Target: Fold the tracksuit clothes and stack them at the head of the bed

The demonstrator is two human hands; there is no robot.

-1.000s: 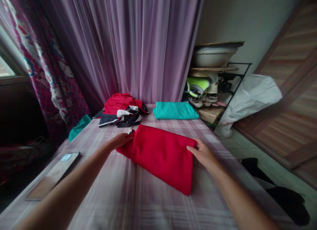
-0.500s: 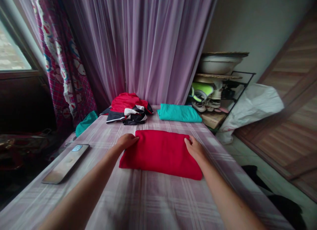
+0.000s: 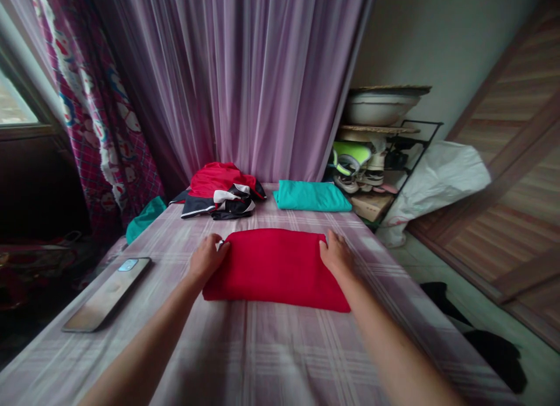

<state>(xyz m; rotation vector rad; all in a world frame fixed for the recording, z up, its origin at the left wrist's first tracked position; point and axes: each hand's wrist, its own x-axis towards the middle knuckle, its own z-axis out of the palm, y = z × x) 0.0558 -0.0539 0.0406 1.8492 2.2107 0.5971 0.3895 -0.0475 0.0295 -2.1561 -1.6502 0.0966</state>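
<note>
A folded red garment (image 3: 277, 269) lies as a flat rectangle across the middle of the cloth-covered table. My left hand (image 3: 207, 256) is closed at its far left corner, the thumb by the edge and the other fingers curled outside it. A small dark and white bit shows near that thumb. At the far right corner, my right hand (image 3: 338, 255) has its thumb on the edge, with the fingers partly hidden behind. Beyond the garment lies a folded teal cloth (image 3: 312, 196). Left of that sits a loose heap of red, black and white clothing (image 3: 221, 190).
A phone (image 3: 109, 295) rests face down on the checked tablecloth (image 3: 245, 359) at the left. Teal fabric (image 3: 144, 218) hangs at the left edge. Purple curtains (image 3: 258, 85) close off the back. Right of the table stand a shoe rack (image 3: 411, 152) and a white bag (image 3: 446, 175).
The whole view has shifted slightly, moving the scene left. My left hand's fingers have turned outward at the garment's corner, and my right fingers reach a little farther forward. The garment remains flat.
</note>
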